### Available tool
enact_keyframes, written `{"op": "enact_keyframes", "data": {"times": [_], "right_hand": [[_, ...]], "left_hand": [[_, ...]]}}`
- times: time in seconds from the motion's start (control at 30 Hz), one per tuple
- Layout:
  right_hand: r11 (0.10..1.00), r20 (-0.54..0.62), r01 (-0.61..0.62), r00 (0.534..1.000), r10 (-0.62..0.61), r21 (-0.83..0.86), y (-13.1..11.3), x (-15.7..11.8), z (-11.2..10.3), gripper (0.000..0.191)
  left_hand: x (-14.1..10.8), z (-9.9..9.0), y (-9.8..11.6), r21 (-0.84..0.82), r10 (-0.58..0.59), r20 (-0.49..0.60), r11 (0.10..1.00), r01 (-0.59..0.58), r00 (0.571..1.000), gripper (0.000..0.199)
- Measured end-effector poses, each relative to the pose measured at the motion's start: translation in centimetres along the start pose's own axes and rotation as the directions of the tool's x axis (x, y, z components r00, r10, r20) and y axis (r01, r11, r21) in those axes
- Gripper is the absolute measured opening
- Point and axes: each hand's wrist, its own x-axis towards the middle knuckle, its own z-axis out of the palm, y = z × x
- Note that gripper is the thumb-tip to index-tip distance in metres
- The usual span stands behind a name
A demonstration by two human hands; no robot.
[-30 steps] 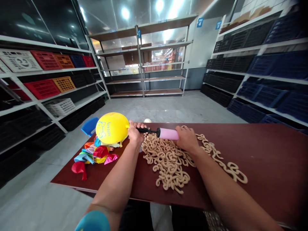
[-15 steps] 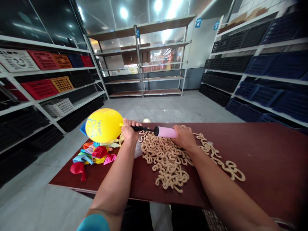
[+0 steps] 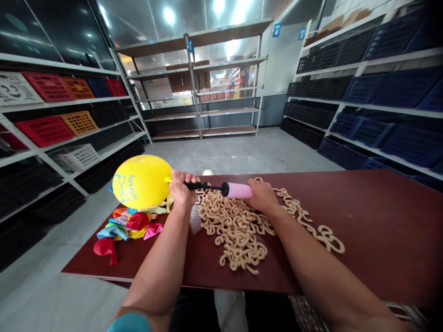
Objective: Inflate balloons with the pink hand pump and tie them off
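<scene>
Wears teal sleeve (image 3: 129, 323) on L arm, plain in the visible bit, w/ smooth curved hem approx. at elbow; mostly cut off by btm. edge of view. Has bare L forearm (image 3: 159, 258) & bare R forearm (image 3: 311, 258), wrists incl., the latter uncovered to frame edge. Has bare L hand (image 3: 182, 188) & R hand (image 3: 262, 196) too. Seems to wear black trousers (image 3: 196, 310), too dim to tell cut or fabric.
</scene>
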Motion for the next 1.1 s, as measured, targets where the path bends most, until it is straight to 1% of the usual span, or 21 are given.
{"op": "enact_keyframes", "data": {"times": [0.1, 0.2, 0.27, 0.37, 0.47, 0.63, 0.73, 0.8, 0.9, 0.97, 1.1], "right_hand": [[0.998, -0.025, 0.044, 0.999, -0.043, 0.041, -1.7, 0.0, -0.1, 0.029], [0.996, -0.068, 0.066, 0.996, -0.062, 0.067, -2.6, 0.1, -0.2, 0.029], [0.996, -0.089, 0.064, 0.994, -0.058, 0.061, -2.7, 0.2, -0.2, 0.028], [0.999, -0.105, 0.041, 0.994, -0.038, 0.032, -2.0, 0.4, -0.2, 0.026], [1.0, -0.107, 0.0, 0.994, 0.001, 0.008, -0.7, 0.6, -0.1, 0.024], [0.993, -0.065, -0.113, 0.992, 0.111, -0.021, 1.7, 0.5, 0.3, 0.027], [0.989, -0.076, -0.147, 0.986, 0.146, -0.016, 2.1, 0.4, 0.4, 0.027], [0.988, -0.067, -0.154, 0.986, 0.153, -0.014, 1.9, 0.3, 0.5, 0.025], [0.991, -0.046, -0.136, 0.99, 0.136, -0.013, 1.1, 0.4, 0.6, 0.023], [0.993, -0.037, -0.115, 0.993, 0.115, -0.007, 0.4, 0.4, 0.5, 0.024], [0.998, -0.022, -0.062, 0.998, 0.062, 0.003, -1.0, 0.4, 0.2, 0.027]], "left_hand": [[-0.9, 0.8, -0.7, 0.018, -0.029, 0.037, 0.999, 0.028, 0.999, 0.049], [-1.4, 1.2, -1.4, 0.031, -0.048, 0.085, 0.998, 0.046, 0.995, 0.05], [-1.4, 1.2, -1.8, 0.028, -0.049, 0.091, 0.999, 0.047, 0.995, 0.049], [-0.8, 0.8, -1.9, 0.017, -0.051, 0.052, 0.999, 0.05, 0.997, 0.049], [0.4, -0.1, -1.3, 0.015, -0.046, -0.016, 0.999, 0.046, 0.999, 0.048], [2.1, -1.3, 1.0, 0.045, 0.002, -0.119, 0.999, 0.003, 0.993, 0.045], [2.2, -1.4, 2.1, 0.05, 0.045, -0.144, 0.998, -0.038, 0.989, 0.045], [2.0, -1.2, 2.3, 0.047, 0.079, -0.129, 0.996, -0.073, 0.989, 0.046], [1.2, -0.7, 1.9, 0.044, 0.103, -0.065, 0.994, -0.1, 0.993, 0.048], [0.6, -0.1, 1.0, 0.046, 0.078, -0.027, 0.996, -0.077, 0.997, 0.048], [-0.8, 1.2, -1.0, 0.046, 0.002, -0.014, 0.999, -0.002, 1.0, 0.049]]}}
